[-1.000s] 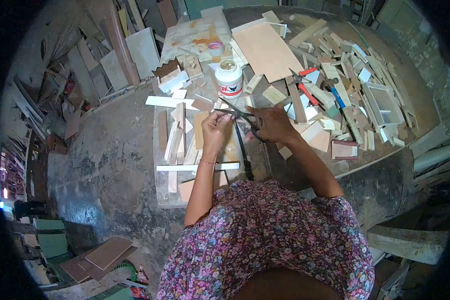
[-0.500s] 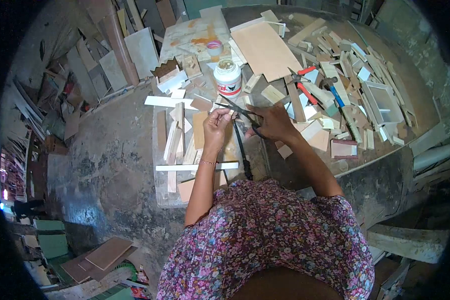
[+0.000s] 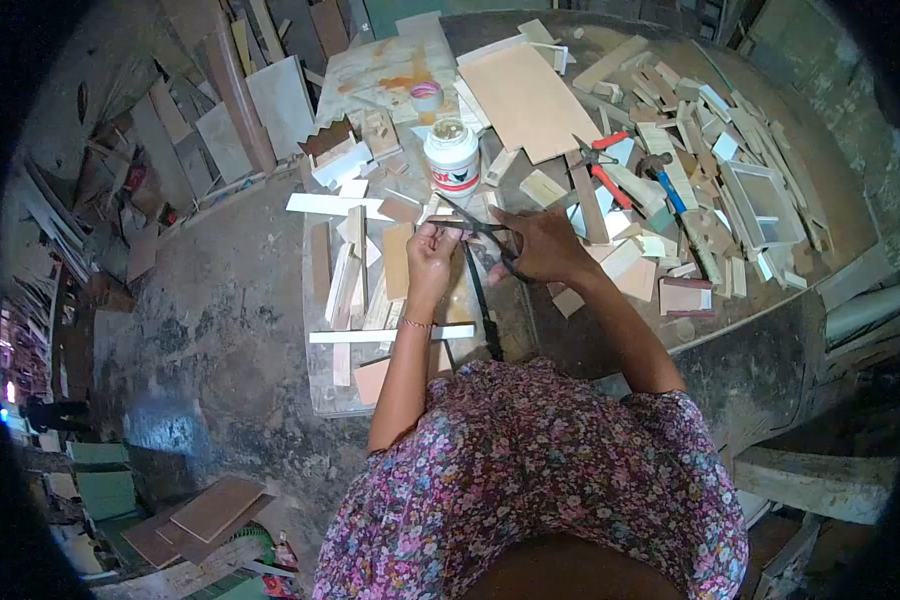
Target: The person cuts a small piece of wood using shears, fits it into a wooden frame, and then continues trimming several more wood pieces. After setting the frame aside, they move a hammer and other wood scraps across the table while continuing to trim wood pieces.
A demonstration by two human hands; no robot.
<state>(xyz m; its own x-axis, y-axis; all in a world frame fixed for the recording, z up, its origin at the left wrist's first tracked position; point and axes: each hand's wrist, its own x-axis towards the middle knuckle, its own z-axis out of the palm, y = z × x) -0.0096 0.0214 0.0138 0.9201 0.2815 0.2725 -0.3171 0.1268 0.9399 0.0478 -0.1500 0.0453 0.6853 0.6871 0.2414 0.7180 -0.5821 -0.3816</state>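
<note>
My right hand (image 3: 550, 248) is closed around the handles of dark scissors (image 3: 478, 227). Their blades are spread and point left, the lower one lying across the fingertips of my left hand (image 3: 429, 265). Those left fingers are pinched together on something small that I cannot make out. Just beyond the blades stands a white plastic jar (image 3: 452, 162) with a red and black label, its top uncovered. A black strap-like strip (image 3: 483, 305) runs from near my hands toward my body.
Wood strips and offcuts (image 3: 346, 285) lie left of my hands. To the right are red-handled pliers (image 3: 607, 178), a blue-handled hammer (image 3: 670, 188) and a heap of wood scraps (image 3: 695, 130). A tan board (image 3: 530, 95) and a tape roll (image 3: 426, 96) lie farther back.
The scissors' blades have spread wider, and the lower blade has come down over my left fingertips. My left hand stays nearly in place.
</note>
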